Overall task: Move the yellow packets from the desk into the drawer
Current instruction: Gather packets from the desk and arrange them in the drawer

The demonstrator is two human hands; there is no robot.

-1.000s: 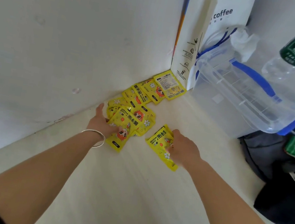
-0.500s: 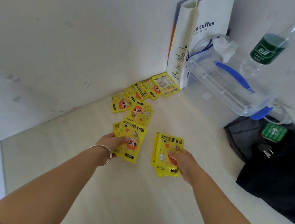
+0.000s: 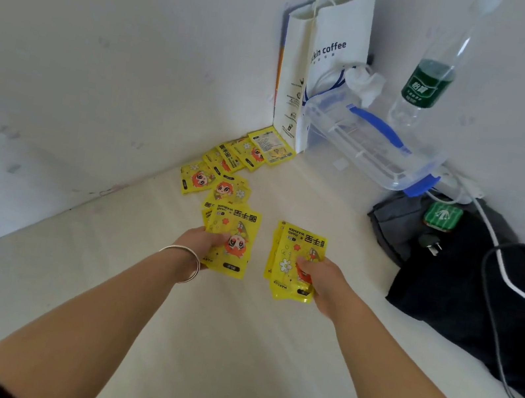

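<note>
My left hand (image 3: 203, 244), with a silver bangle on the wrist, grips a small stack of yellow hand-warmer packets (image 3: 233, 232) lifted off the pale desk (image 3: 229, 349). My right hand (image 3: 321, 276) grips a second stack of yellow packets (image 3: 293, 256) at the same height, a little to the right. Several more yellow packets (image 3: 224, 171) lie in a loose row on the desk along the left wall, running to the back corner. No drawer is in view.
A white paper coffee bag (image 3: 319, 79) stands in the back corner. Beside it sits a clear plastic box with blue handle (image 3: 368, 140), a water bottle (image 3: 426, 83) behind it. A dark bag (image 3: 468, 289) with cables lies on the right side.
Both hands have lifted their stacks of packets off the desk and drawn them back towards me, away from the packets left by the wall. The camera view has pulled back.
</note>
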